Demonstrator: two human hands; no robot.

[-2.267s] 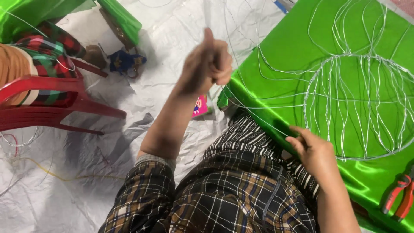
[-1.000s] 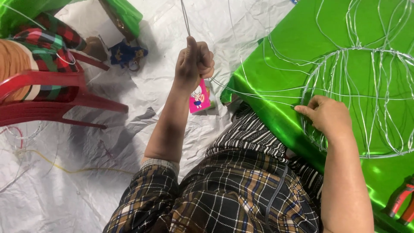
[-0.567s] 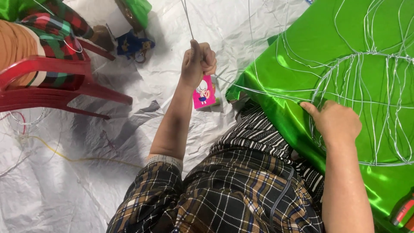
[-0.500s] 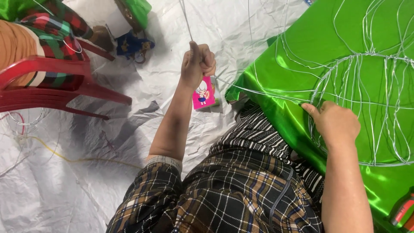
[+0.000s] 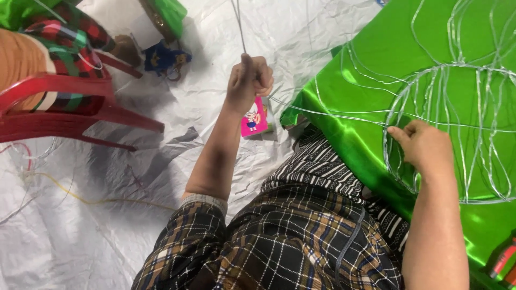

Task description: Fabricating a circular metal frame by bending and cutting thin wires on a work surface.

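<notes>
Fingers of the left hand (image 5: 248,80) are curled shut around a thin clear strand (image 5: 238,24), which is held taut and runs up from the fist and out of the top of the view. A second run of the same strand is seen passing from below the fist across to the right, toward the green satin cloth (image 5: 387,48). Just under the left hand, a small pink carton (image 5: 253,119) with a cartoon figure is set on the white plastic sheet (image 5: 107,215) that covers the floor. The right hand (image 5: 427,150) is laid on the green cloth with its fingers pinched together on the looped clear strands (image 5: 457,96) that are arranged there in a rounded outline. At the left edge a red plastic chair (image 5: 59,110) is seen, with another person's checked clothing on it, well apart from both hands.
</notes>
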